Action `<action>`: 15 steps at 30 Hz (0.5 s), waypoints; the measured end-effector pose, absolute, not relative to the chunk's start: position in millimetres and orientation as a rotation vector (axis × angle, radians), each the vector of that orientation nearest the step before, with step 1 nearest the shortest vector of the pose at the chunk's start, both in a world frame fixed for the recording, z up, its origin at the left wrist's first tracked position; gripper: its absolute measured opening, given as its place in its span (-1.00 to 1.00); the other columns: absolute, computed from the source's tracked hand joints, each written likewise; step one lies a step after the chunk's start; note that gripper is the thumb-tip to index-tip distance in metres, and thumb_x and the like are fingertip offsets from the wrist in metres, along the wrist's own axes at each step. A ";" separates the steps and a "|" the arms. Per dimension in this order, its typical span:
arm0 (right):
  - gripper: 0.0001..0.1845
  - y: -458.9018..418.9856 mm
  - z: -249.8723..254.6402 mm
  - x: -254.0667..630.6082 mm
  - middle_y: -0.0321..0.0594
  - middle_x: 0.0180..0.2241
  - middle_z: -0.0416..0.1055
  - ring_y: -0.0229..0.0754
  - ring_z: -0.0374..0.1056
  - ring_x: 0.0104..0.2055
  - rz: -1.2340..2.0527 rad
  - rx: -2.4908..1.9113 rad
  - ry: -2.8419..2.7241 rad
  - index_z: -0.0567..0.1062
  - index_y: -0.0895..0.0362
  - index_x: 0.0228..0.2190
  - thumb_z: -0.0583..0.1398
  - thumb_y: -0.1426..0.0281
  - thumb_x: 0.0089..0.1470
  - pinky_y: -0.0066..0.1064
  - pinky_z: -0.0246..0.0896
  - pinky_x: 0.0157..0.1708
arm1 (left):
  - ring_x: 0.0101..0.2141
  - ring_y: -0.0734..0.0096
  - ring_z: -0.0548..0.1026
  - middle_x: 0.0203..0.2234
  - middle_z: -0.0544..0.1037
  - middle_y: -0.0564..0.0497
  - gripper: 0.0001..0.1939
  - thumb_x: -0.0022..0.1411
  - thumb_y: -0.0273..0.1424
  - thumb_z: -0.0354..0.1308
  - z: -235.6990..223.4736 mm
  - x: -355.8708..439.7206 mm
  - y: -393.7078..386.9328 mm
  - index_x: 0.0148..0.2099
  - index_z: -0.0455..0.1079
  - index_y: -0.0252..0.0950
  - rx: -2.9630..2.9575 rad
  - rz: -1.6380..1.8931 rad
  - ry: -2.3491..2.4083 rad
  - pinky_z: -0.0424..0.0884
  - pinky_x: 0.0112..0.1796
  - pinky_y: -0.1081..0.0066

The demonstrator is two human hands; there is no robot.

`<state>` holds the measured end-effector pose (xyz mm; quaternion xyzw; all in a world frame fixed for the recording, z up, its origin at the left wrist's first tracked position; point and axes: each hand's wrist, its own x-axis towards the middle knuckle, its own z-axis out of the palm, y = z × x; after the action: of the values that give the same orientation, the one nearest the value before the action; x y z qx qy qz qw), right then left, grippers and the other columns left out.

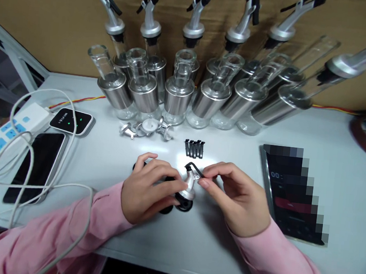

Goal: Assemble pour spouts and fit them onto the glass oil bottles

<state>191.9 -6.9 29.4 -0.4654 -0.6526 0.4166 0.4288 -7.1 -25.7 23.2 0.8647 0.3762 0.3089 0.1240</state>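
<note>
A person in pink sleeves (106, 207) works with both hands near the front edge of a pale table (158, 247). The left hand (151, 188) pinches a silver pour spout (190, 183) between thumb and fingers, holding it upright above a black ring-shaped piece (184, 204), while the right hand (241, 200) grips a slim black lever (196, 170) between thumb and forefinger at the spout's top. More dark round pieces (166, 208) show partly beneath the left hand. At left, a white cable (89, 214) loops over a black-screened smartphone (38, 165), beside a power strip (2, 140) and a Wi-Fi device (71, 121); at right lies a dark touchscreen device (290, 192), its display partly pixelated. Just beyond the hands, small black levers (194, 149) line up in a row, and past them sits a cluster of silver spout parts (148, 127). Farther back stand glass bottles with steel sleeves (178, 98), some open-necked, six topped with lever-fitted pourers (194, 29), before a brown cardboard backdrop (62, 11).
</note>
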 end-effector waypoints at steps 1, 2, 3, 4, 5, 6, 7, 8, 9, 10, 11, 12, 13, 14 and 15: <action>-0.95 -7.1 29.5 192.2 -0.28 -0.52 0.39 -0.25 0.32 -0.44 1.034 -1.156 -1.632 0.41 0.11 -0.45 0.22 0.41 -0.02 -0.41 0.24 -0.44 | -0.22 0.40 0.39 -0.30 0.48 0.02 -0.83 0.30 -0.34 -0.05 23.5 -7.2 -25.6 -0.09 0.28 -0.19 2.523 0.904 1.102 0.04 -0.02 0.19; -0.95 -7.3 29.6 192.3 -0.28 -0.52 0.39 -0.26 0.32 -0.44 1.027 -1.149 -1.637 0.42 0.11 -0.43 0.22 0.41 -0.02 -0.40 0.25 -0.43 | -0.22 0.40 0.39 -0.29 0.48 0.02 -0.83 0.30 -0.34 -0.05 23.6 -7.4 -25.4 -0.09 0.28 -0.19 2.526 0.906 1.104 0.04 -0.02 0.20; -0.93 -7.5 29.7 192.3 -0.28 -0.51 0.39 -0.26 0.32 -0.44 1.018 -1.144 -1.641 0.43 0.11 -0.40 0.22 0.42 -0.02 -0.40 0.26 -0.42 | -0.22 0.39 0.39 -0.29 0.48 0.02 -0.83 0.30 -0.34 -0.05 23.7 -7.6 -25.2 -0.08 0.28 -0.19 2.529 0.905 1.103 0.04 -0.03 0.20; -0.91 -7.8 29.9 192.0 -0.28 -0.51 0.39 -0.26 0.32 -0.44 1.010 -1.140 -1.647 0.43 0.11 -0.38 0.22 0.43 -0.03 -0.39 0.26 -0.41 | -0.22 0.39 0.39 -0.28 0.48 0.02 -0.82 0.30 -0.35 -0.05 23.6 -7.7 -25.1 -0.08 0.28 -0.20 2.532 0.901 1.102 0.05 -0.03 0.21; -0.90 -8.0 30.1 191.7 -0.28 -0.50 0.39 -0.26 0.32 -0.44 1.001 -1.135 -1.653 0.44 0.11 -0.36 0.22 0.44 -0.03 -0.39 0.27 -0.41 | -0.23 0.39 0.39 -0.28 0.47 0.01 -0.82 0.30 -0.35 -0.05 23.6 -7.8 -25.1 -0.08 0.28 -0.20 2.535 0.897 1.102 0.06 -0.04 0.21; -0.89 -8.1 30.5 191.4 -0.28 -0.50 0.39 -0.26 0.32 -0.44 0.993 -1.130 -1.660 0.44 0.11 -0.35 0.21 0.44 -0.03 -0.39 0.27 -0.41 | -0.23 0.38 0.39 -0.28 0.47 0.01 -0.81 0.30 -0.35 -0.05 23.4 -7.7 -25.1 -0.08 0.28 -0.21 2.536 0.895 1.103 0.07 -0.05 0.22; -0.89 -8.1 31.0 191.1 -0.28 -0.50 0.39 -0.26 0.32 -0.44 0.986 -1.123 -1.667 0.44 0.11 -0.35 0.21 0.45 -0.02 -0.39 0.27 -0.41 | -0.23 0.37 0.38 -0.28 0.47 0.01 -0.81 0.29 -0.35 -0.06 23.2 -7.5 -25.2 -0.07 0.28 -0.21 2.536 0.898 1.105 0.08 -0.06 0.22; -0.89 -8.1 31.6 190.8 -0.28 -0.50 0.39 -0.27 0.32 -0.44 0.984 -1.118 -1.677 0.44 0.11 -0.35 0.21 0.46 -0.02 -0.39 0.27 -0.41 | -0.23 0.36 0.38 -0.27 0.46 0.00 -0.82 0.29 -0.36 -0.05 23.2 -7.3 -25.4 -0.07 0.28 -0.21 2.537 0.909 1.109 0.09 -0.07 0.22; -0.90 -8.1 32.3 190.7 -0.28 -0.50 0.39 -0.27 0.32 -0.44 0.985 -1.114 -1.687 0.44 0.11 -0.36 0.20 0.47 -0.02 -0.39 0.27 -0.41 | -0.21 0.34 0.37 -0.26 0.45 -0.01 -0.82 0.28 -0.37 -0.04 23.2 -7.0 -25.8 -0.07 0.27 -0.20 2.538 0.927 1.117 0.11 -0.08 0.21; -0.90 -8.1 33.0 190.5 -0.28 -0.50 0.39 -0.26 0.32 -0.44 0.985 -1.111 -1.694 0.44 0.11 -0.36 0.20 0.47 -0.02 -0.39 0.27 -0.42 | -0.19 0.32 0.36 -0.23 0.44 -0.03 -0.82 0.27 -0.37 -0.03 23.5 -6.7 -26.2 -0.08 0.27 -0.20 2.537 0.945 1.130 0.12 -0.08 0.21; -0.90 -8.3 33.8 190.4 -0.28 -0.50 0.39 -0.26 0.32 -0.44 0.985 -1.109 -1.699 0.44 0.11 -0.36 0.19 0.48 -0.01 -0.39 0.27 -0.42 | -0.15 0.29 0.34 -0.19 0.42 -0.06 -0.82 0.25 -0.38 -0.01 24.0 -6.4 -26.6 -0.08 0.27 -0.19 2.536 0.958 1.143 0.14 -0.09 0.20; -0.90 -8.6 34.5 190.3 -0.27 -0.51 0.39 -0.26 0.32 -0.44 0.984 -1.105 -1.702 0.44 0.11 -0.36 0.19 0.48 -0.01 -0.39 0.27 -0.43 | -0.11 0.25 0.33 -0.13 0.39 -0.09 -0.81 0.24 -0.38 0.00 24.7 -6.2 -27.1 -0.08 0.27 -0.20 2.533 0.966 1.153 0.15 -0.09 0.20; -0.90 -9.1 35.2 190.1 -0.27 -0.51 0.38 -0.26 0.32 -0.44 0.983 -1.096 -1.705 0.44 0.11 -0.36 0.19 0.48 -0.01 -0.40 0.27 -0.43 | -0.07 0.22 0.31 -0.07 0.36 -0.12 -0.81 0.22 -0.38 0.01 25.7 -6.0 -27.6 -0.09 0.26 -0.21 2.530 0.968 1.154 0.16 -0.09 0.19; -0.90 -9.7 35.7 190.0 -0.28 -0.51 0.38 -0.26 0.32 -0.45 0.982 -1.085 -1.710 0.44 0.11 -0.36 0.19 0.48 -0.01 -0.40 0.26 -0.44 | -0.04 0.20 0.29 -0.02 0.33 -0.15 -0.80 0.20 -0.38 0.02 26.7 -5.8 -28.0 -0.10 0.25 -0.22 2.528 0.963 1.147 0.17 -0.08 0.19; -0.90 -10.3 36.0 189.8 -0.28 -0.51 0.37 -0.27 0.32 -0.45 0.983 -1.073 -1.715 0.44 0.11 -0.36 0.19 0.49 -0.01 -0.41 0.26 -0.45 | -0.01 0.18 0.28 0.01 0.30 -0.18 -0.80 0.19 -0.39 0.03 27.6 -5.7 -28.5 -0.10 0.24 -0.24 2.528 0.953 1.130 0.17 -0.08 0.18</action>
<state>189.8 -10.3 36.0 -0.4304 -0.6880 0.3942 0.4313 -5.7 -28.5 27.6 0.8583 0.3838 0.3236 0.1065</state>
